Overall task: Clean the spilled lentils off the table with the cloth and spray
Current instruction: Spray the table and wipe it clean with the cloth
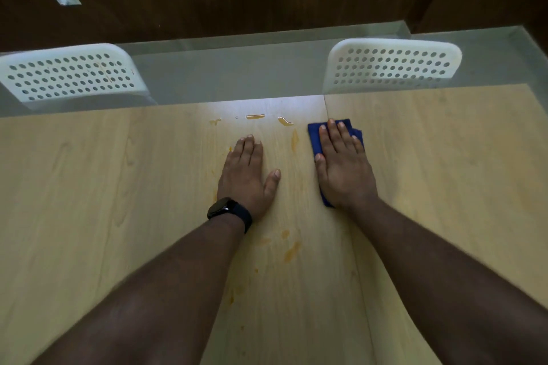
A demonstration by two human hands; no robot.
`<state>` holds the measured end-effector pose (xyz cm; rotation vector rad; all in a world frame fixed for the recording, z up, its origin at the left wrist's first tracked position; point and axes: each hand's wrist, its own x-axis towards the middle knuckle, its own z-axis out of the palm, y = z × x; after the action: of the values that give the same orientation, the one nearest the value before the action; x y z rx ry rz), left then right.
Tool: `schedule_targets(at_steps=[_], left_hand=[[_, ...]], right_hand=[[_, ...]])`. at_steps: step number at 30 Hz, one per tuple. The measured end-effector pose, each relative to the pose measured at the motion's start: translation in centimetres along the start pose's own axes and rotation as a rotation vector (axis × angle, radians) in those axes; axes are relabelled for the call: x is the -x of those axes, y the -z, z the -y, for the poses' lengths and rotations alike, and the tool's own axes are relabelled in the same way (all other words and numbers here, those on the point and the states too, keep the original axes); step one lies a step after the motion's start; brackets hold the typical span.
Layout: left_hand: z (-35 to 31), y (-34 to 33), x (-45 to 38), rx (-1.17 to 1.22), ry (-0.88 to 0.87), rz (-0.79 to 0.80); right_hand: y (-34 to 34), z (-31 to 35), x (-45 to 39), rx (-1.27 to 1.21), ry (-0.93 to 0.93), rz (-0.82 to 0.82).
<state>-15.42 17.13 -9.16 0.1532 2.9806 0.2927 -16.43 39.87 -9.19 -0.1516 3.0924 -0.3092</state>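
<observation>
My right hand lies flat with straight fingers on a folded blue cloth and presses it onto the light wooden table. The cloth shows only at the fingertips and along the thumb side. My left hand, with a black watch on the wrist, rests flat on the bare table just left of it. Orange-yellow lentil smears sit near the far edge. A second streak runs between my hands, and other lentil stains lie nearer to me. No spray bottle is in view.
Two white perforated chairs stand beyond the table's far edge, one at the left and one at the right. A seam divides the tabletop beside the cloth. Grey floor and a dark wood wall lie behind.
</observation>
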Motion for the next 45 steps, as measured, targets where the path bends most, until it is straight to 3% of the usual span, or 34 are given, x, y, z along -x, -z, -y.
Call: schedule_targets(at_steps=[10, 15, 24, 27, 32, 35, 41, 45], left_hand=[[1.4, -0.1, -2.4, -0.047, -0.042, -0.024], [1.5, 0.0, -2.7, -0.035, -0.028, -0.013], [1.5, 0.1, -2.9, -0.046, -0.023, -0.008], [1.4, -0.1, -2.9, -0.06, -0.029, -0.015], [1.4, 0.2, -2.8, -0.051, -0.034, -0.025], [1.4, 0.1, -2.8, -0.053, -0.029, -0.025], [1.5, -0.1, -3.0, -0.05, -0.025, -0.015], [1.5, -0.2, -3.0, -0.064, -0.025, -0.018]], right_hand=[[0.0, 0.4, -2.4, -0.005, 0.01, 0.015], [-0.4, 0.6, 1.9, 0.01, 0.173, 0.061], [0.7, 1.4, -8.3, -0.009, -0.082, 0.008], [0.4, 3.2, -9.9, 0.004, -0.068, 0.014], [0.3, 2.6, -3.3, -0.015, 0.093, 0.061], [0.6, 0.7, -1.6, -0.02, 0.092, 0.06], [0.6, 1.2, -9.2, 0.007, -0.07, 0.008], [0.4, 3.6, -10.1, 0.003, -0.009, 0.021]])
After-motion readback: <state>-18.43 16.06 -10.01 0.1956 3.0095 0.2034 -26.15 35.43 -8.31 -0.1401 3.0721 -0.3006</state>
